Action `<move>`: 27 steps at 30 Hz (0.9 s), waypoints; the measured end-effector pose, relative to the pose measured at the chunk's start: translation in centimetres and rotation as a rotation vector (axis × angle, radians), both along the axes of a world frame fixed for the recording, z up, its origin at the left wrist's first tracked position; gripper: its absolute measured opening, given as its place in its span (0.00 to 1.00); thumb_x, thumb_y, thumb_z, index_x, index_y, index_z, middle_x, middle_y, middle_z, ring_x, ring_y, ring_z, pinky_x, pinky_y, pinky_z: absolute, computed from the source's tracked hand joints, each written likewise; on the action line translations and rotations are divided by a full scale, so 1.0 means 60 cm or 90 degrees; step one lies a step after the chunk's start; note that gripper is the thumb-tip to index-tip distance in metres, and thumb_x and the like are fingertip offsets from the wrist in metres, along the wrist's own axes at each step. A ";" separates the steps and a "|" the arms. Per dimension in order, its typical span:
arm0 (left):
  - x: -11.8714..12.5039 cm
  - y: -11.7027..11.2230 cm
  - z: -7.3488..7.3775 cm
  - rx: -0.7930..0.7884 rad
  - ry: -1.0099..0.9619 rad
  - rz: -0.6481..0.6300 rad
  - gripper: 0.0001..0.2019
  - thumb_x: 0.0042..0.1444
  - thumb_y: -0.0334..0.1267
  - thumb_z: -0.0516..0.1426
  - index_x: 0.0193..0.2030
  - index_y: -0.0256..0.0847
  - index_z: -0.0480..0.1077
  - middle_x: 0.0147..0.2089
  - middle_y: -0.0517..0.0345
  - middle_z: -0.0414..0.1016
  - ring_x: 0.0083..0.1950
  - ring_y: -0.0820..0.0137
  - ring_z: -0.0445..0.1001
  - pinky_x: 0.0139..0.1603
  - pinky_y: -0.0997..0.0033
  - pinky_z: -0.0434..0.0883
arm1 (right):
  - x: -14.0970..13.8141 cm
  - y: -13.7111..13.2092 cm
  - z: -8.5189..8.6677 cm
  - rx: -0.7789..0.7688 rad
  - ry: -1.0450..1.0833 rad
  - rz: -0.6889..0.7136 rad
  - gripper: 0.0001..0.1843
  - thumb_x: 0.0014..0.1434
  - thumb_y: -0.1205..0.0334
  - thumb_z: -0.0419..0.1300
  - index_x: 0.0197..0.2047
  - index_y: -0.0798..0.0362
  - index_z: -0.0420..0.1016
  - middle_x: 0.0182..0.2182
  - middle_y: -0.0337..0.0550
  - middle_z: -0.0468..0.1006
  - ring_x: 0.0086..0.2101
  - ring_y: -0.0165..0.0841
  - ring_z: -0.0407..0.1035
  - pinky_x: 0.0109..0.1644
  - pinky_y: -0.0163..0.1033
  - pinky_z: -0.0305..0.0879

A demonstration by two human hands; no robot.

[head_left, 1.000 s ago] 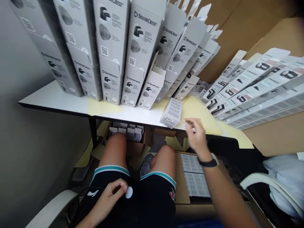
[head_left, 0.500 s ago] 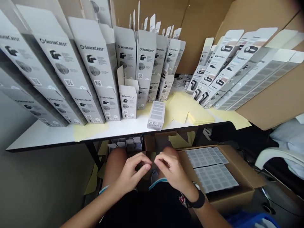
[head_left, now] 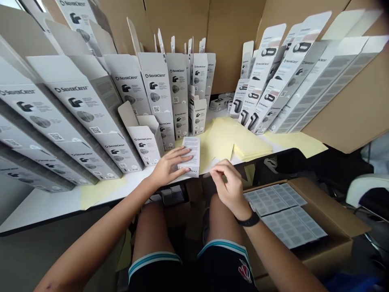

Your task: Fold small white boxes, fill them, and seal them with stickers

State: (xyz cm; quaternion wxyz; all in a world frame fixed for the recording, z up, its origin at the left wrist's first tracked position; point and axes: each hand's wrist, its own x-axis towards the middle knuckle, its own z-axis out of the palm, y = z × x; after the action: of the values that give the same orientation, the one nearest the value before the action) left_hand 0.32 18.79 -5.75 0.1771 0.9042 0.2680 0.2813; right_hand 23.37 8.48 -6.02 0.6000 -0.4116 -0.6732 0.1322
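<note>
My left hand point(head_left: 170, 164) lies over the left part of a small white carton point(head_left: 192, 151) at the table's front edge. Its fingers are stretched out across the printed face, and the thumb is apart from them near the carton's front end. To the right, my right hand point(head_left: 226, 180) hovers just off the table edge. Its thumb and index finger are pinched together, and whatever may be between them is too small to make out. An open-topped small SilverCrest carton point(head_left: 146, 142) stands left of my left hand.
Tall SilverCrest cartons point(head_left: 82, 105) with raised flaps crowd the left of the table. More cartons point(head_left: 273, 87) lean at the right. Yellow sheets point(head_left: 252, 146) lie on the white table point(head_left: 33, 211). Below, an open cardboard box point(head_left: 334, 221) holds grey-patterned flat cartons point(head_left: 294, 227).
Both hands have risen from above my lap. The left has gone onto the small carton, the right to the table edge, still pinched. The view has shifted.
</note>
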 end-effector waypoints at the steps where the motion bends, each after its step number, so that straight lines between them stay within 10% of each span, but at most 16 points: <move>1: 0.004 -0.003 -0.003 0.023 -0.014 0.009 0.21 0.62 0.43 0.62 0.61 0.42 0.73 0.67 0.47 0.70 0.72 0.57 0.63 0.71 0.46 0.64 | -0.002 0.017 0.003 0.038 -0.034 -0.013 0.05 0.66 0.72 0.56 0.39 0.54 0.71 0.33 0.42 0.70 0.33 0.29 0.66 0.37 0.36 0.64; 10: 0.023 -0.013 -0.020 0.033 -0.109 0.007 0.19 0.61 0.41 0.63 0.58 0.42 0.75 0.64 0.46 0.73 0.70 0.57 0.66 0.70 0.46 0.66 | -0.031 0.100 -0.012 0.246 -0.231 -0.047 0.04 0.65 0.69 0.58 0.42 0.53 0.72 0.31 0.45 0.71 0.33 0.33 0.65 0.37 0.39 0.66; 27: 0.024 -0.014 -0.030 0.009 -0.133 0.035 0.19 0.61 0.45 0.62 0.57 0.44 0.76 0.63 0.49 0.74 0.69 0.56 0.67 0.67 0.48 0.68 | -0.031 0.092 -0.034 0.188 -0.240 -0.032 0.09 0.65 0.71 0.58 0.47 0.50 0.72 0.32 0.44 0.71 0.33 0.33 0.66 0.36 0.40 0.66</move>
State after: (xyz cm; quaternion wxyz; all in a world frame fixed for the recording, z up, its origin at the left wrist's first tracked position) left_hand 1.78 17.94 -7.58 0.1900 0.8636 0.2706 0.3805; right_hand 21.49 13.99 -8.04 0.5204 -0.3534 -0.7749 -0.0620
